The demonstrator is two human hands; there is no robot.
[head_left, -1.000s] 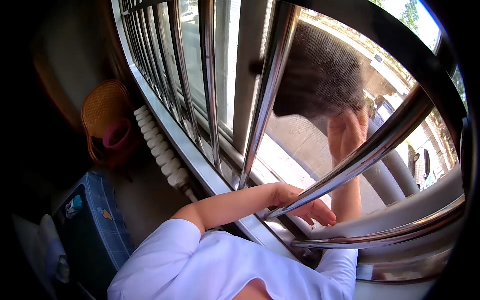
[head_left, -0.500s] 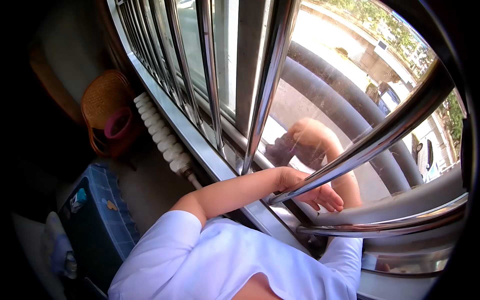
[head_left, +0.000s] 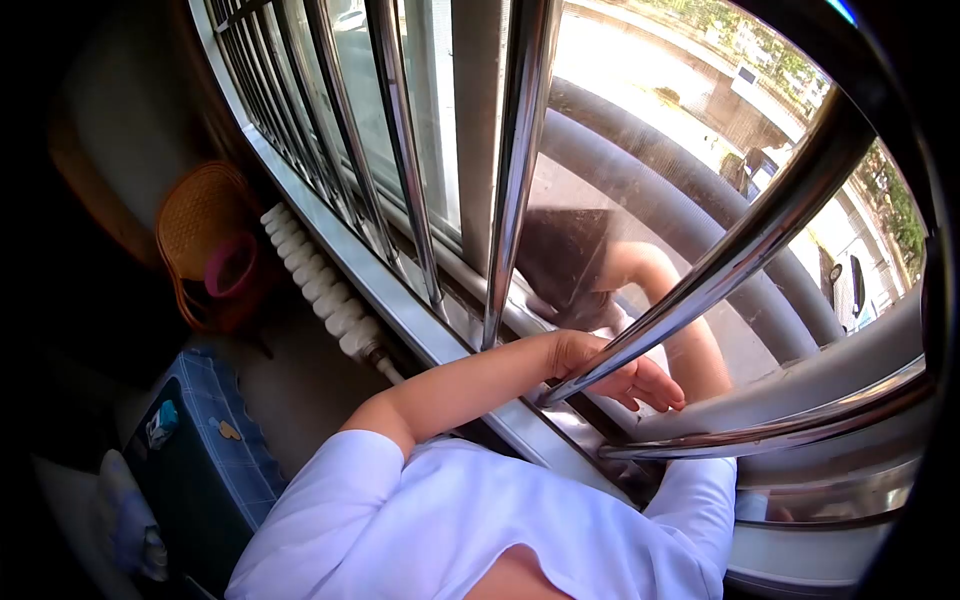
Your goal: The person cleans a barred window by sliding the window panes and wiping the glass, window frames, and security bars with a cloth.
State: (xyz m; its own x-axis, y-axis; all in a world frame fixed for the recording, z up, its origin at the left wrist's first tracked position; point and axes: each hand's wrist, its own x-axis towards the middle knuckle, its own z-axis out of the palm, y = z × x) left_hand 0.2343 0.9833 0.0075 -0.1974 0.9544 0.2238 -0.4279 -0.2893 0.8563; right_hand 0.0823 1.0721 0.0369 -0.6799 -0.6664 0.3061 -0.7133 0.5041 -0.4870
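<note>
My left hand (head_left: 645,383) reaches between the chrome bars, with its wrist behind a slanted chrome bar (head_left: 700,265). Its fingers are stretched out loosely and hold nothing. My right arm passes between the bars and bends back behind the window glass (head_left: 560,185). Against the pane a dark cloth (head_left: 565,255) is spread flat with a straight upper edge. The cloth covers most of my right hand (head_left: 612,272), which appears to grip it from behind; the fingers are hidden.
Vertical chrome bars (head_left: 405,130) line the window above a pale sill rail (head_left: 330,260). A white radiator (head_left: 320,285) sits below, near a wicker chair (head_left: 200,225) with a pink basin (head_left: 232,265). A table with a blue checked cloth (head_left: 215,410) stands lower left.
The cloth, bunched under my right fist before, now lies spread on the glass and reaches higher. My right hand has turned behind it. My left hand stays nearly in place; the view has shifted slightly.
</note>
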